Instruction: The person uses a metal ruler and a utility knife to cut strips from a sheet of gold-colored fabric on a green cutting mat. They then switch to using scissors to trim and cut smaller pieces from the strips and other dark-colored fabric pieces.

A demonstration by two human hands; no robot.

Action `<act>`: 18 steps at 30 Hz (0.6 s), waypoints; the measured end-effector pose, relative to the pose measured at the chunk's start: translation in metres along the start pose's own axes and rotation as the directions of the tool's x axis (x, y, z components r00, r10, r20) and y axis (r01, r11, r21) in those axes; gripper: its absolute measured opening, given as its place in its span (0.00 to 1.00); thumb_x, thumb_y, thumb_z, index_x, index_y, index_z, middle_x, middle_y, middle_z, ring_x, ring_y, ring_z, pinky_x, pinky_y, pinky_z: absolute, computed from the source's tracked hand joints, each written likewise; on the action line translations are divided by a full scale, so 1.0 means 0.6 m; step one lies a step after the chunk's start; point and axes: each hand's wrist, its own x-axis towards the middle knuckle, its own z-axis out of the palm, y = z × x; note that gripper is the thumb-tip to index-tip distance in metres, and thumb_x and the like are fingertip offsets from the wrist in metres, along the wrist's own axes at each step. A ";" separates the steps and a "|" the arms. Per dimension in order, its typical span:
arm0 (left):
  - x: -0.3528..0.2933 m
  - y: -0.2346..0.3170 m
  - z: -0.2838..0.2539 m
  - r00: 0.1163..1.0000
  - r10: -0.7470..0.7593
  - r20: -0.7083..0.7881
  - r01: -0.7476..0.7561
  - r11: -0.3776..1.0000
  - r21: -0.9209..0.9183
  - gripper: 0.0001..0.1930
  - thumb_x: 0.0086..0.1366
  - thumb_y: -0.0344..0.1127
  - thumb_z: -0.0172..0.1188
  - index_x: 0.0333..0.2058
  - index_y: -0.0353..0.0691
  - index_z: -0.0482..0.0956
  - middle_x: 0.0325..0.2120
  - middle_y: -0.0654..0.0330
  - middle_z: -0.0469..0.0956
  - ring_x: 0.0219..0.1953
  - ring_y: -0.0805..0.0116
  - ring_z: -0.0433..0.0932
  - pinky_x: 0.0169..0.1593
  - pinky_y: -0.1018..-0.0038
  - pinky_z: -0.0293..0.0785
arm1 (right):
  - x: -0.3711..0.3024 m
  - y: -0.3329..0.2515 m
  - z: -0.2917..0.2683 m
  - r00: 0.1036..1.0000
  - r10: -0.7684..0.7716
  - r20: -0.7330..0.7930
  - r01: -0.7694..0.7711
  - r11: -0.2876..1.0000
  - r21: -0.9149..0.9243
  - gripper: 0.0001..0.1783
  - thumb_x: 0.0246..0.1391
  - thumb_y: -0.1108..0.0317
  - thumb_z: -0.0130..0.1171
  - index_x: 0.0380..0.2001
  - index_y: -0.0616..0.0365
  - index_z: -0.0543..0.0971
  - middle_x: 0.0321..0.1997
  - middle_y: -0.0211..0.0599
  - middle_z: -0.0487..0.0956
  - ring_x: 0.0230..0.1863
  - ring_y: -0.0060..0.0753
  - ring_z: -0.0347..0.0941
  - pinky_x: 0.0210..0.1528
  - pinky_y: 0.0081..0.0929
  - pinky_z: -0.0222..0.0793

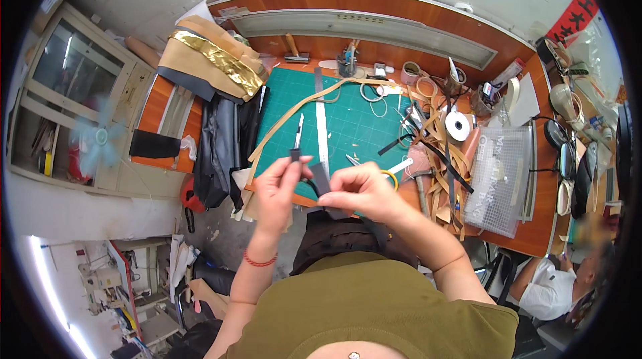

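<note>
Close in front of my body, both hands hold a dark leather strap (320,177). My left hand (275,188) pinches one short dark end (295,154) upright between thumb and fingertips. My right hand (364,192) grips the wider dark grey stretch between thumb and forefinger. Part of the strap curves between the hands, and a length hangs down by my lap. Just beyond, a utility knife (299,130) and a long metal ruler (322,133) lie on the green cutting mat (284,101). Scissors with a yellow handle (390,180) are partly hidden behind my right hand.
Tan leather strips (438,192) pile up on the right, beside a white tape roll (457,126) and a hammer (422,192). Leather rolls (214,58) stand at the left. A clear gridded plastic sheet (498,185) lies far right. Another person (550,285) sits at lower right.
</note>
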 end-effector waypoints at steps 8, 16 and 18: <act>0.009 0.038 0.044 0.991 -0.060 0.119 0.087 0.967 -0.238 0.14 0.72 0.34 0.50 0.45 0.31 0.79 0.40 0.57 0.81 0.39 0.74 0.78 0.45 0.77 0.74 | 0.023 0.019 0.021 0.992 -0.023 -0.120 0.044 0.984 0.171 0.16 0.58 0.62 0.64 0.20 0.58 0.76 0.13 0.23 0.71 0.12 0.10 0.61 0.14 0.12 0.50; 0.011 0.037 0.040 0.980 -0.073 0.184 0.113 0.969 -0.220 0.18 0.74 0.38 0.43 0.49 0.31 0.77 0.49 0.51 0.77 0.48 0.68 0.76 0.56 0.70 0.68 | 0.032 0.028 0.011 0.985 -0.029 -0.172 0.050 0.991 0.120 0.15 0.58 0.62 0.63 0.22 0.59 0.77 0.11 0.23 0.70 0.12 0.10 0.61 0.14 0.13 0.51; 0.007 0.031 0.045 0.984 -0.076 0.160 0.112 0.967 -0.230 0.18 0.74 0.37 0.42 0.50 0.31 0.76 0.51 0.51 0.77 0.48 0.68 0.76 0.57 0.70 0.68 | 0.036 0.033 0.008 0.982 -0.019 -0.186 0.041 0.992 0.117 0.14 0.58 0.62 0.63 0.23 0.60 0.77 0.12 0.22 0.70 0.12 0.10 0.61 0.14 0.13 0.51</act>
